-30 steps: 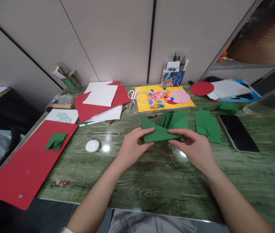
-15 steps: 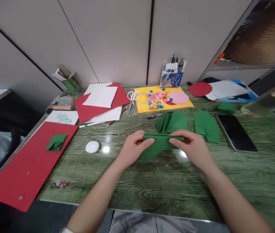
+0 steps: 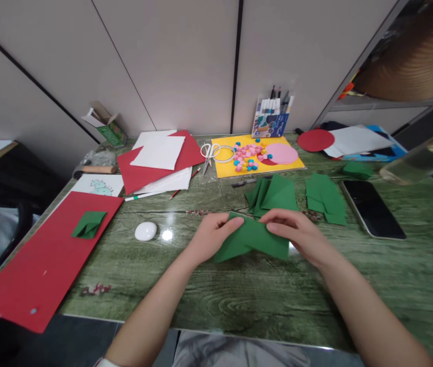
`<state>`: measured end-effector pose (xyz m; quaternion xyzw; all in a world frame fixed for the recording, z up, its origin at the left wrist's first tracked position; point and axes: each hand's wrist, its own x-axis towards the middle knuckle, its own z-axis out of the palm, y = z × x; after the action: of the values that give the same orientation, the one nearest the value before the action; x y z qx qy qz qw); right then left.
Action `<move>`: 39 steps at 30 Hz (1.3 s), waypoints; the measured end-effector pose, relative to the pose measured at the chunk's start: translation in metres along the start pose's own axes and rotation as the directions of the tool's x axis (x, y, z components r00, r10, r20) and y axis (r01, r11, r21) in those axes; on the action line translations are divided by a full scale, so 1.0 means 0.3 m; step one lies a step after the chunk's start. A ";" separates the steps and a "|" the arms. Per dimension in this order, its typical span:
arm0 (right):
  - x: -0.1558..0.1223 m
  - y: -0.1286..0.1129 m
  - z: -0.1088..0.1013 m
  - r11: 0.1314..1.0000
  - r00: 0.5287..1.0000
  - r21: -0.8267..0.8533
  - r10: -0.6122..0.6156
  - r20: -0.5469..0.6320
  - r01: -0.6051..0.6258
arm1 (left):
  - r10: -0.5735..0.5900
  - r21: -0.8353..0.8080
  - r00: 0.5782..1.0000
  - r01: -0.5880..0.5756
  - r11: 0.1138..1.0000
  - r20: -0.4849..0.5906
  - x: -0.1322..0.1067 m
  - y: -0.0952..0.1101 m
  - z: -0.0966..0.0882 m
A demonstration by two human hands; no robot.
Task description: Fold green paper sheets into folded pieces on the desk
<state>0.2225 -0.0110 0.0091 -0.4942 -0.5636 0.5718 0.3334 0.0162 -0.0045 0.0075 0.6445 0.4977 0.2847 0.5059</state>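
A folded green paper piece [image 3: 254,239] lies low over the green wood-grain table [image 3: 262,295], near its middle. My left hand [image 3: 210,235] pinches the paper's upper left edge. From the other side my right hand [image 3: 296,233] grips the top right, fingers closed over the fold. Just behind the hands sits another folded green piece [image 3: 273,193].
More green pieces [image 3: 325,199] and a dark phone [image 3: 373,208] lie to the right. A red sheet [image 3: 44,260] with a small green fold [image 3: 88,223] sits left, beside a white oval object [image 3: 146,231]. Scissors [image 3: 208,153], a yellow sheet with pompoms [image 3: 256,160] and markers [image 3: 272,117] are at the back.
Both hands turned the green paper over and brought it down toward me; it now opens flatter near the table instead of being held up.
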 end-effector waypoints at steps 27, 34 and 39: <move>0.012 0.038 0.094 0.997 0.948 0.024 -0.063 -0.313 0.075 | 0.194 -0.082 0.891 -0.248 0.965 -0.410 -0.031 -0.048 0.146; -0.007 -0.016 0.068 0.980 0.965 -0.140 -0.165 -0.204 0.139 | 0.204 -0.098 0.917 -0.251 0.963 -0.342 -0.019 -0.036 0.112; -0.015 -0.018 0.049 0.990 0.955 -0.072 -0.135 -0.264 0.120 | 0.236 -0.105 0.931 -0.274 0.956 -0.278 -0.027 -0.030 0.103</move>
<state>0.2091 -0.0191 0.0133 -0.5387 -0.5593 0.4613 0.4291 0.0371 -0.0235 -0.0098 0.6226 0.4506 0.4655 0.4388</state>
